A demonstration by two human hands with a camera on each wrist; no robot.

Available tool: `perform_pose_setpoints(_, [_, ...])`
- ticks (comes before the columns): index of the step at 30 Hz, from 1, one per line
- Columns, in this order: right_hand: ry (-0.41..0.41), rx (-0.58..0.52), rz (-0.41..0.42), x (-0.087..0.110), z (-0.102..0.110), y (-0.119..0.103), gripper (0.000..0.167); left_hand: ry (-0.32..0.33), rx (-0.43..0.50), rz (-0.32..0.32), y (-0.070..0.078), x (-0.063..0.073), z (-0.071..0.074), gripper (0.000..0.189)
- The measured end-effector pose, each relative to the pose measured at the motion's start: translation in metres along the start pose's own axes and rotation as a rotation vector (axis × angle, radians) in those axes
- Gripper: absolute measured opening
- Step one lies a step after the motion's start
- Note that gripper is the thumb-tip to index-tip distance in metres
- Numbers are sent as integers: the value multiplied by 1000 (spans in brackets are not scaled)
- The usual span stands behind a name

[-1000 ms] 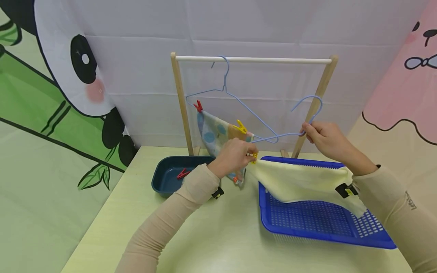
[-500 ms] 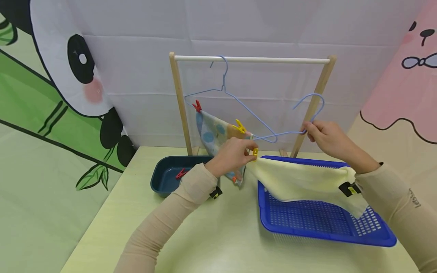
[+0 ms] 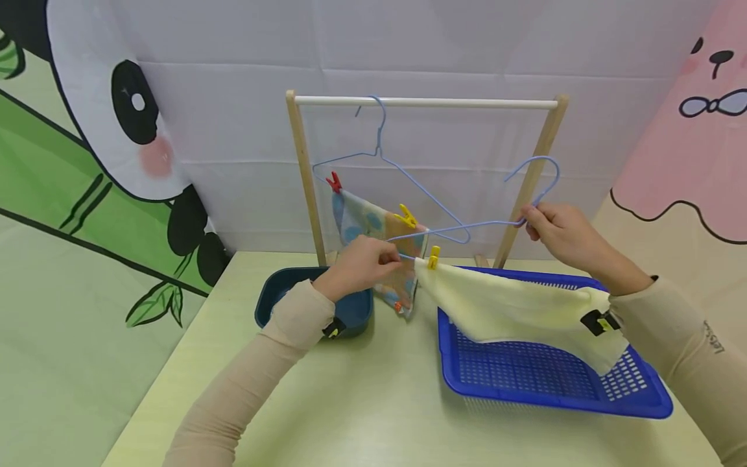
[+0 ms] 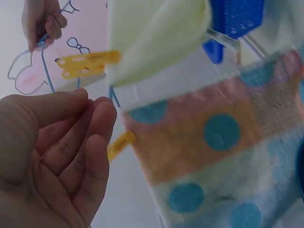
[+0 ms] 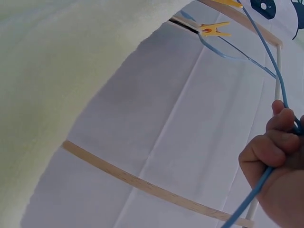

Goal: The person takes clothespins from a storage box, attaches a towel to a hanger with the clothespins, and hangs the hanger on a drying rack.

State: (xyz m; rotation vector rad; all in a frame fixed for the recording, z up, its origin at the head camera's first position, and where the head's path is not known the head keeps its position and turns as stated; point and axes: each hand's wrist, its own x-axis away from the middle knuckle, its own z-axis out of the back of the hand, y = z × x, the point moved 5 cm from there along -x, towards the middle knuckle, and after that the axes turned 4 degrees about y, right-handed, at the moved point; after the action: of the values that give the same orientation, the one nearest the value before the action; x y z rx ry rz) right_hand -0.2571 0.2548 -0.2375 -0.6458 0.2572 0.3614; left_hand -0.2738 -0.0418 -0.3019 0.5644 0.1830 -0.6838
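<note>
My right hand (image 3: 560, 233) grips a blue wire hanger (image 3: 484, 224) just below its hook, holding it tilted in front of the rack. A pale yellow cloth (image 3: 508, 305) hangs from this hanger, its left corner pinched by a yellow clothespin (image 3: 433, 257). Beside the hanger's left end is my left hand (image 3: 362, 263); in the left wrist view its loosely bent fingers (image 4: 97, 118) show nothing between them, apart from the yellow clothespin (image 4: 90, 62). Behind it, a dotted cloth (image 3: 364, 220) hangs on a second blue hanger (image 3: 421, 188) by red (image 3: 334, 182) and yellow clothespins (image 3: 407, 216).
A wooden rack with a white rod (image 3: 478, 102) stands at the back, bearing the second hanger. The blue perforated basket (image 3: 543, 403) lies under the yellow cloth. My left forearm partly covers a dark teal tray (image 3: 360, 324). A white curtain (image 3: 233, 117) hangs behind.
My left hand has let go of the yellow clothespin and moved left, leaving it on the cloth's corner. The right hand keeps holding the hanger, almost still.
</note>
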Motion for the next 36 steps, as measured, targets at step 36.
perform_pose_setpoints(36, [-10,-178,-47,-12,9,-30,52,-278,-181,408,-151,34,-5,22])
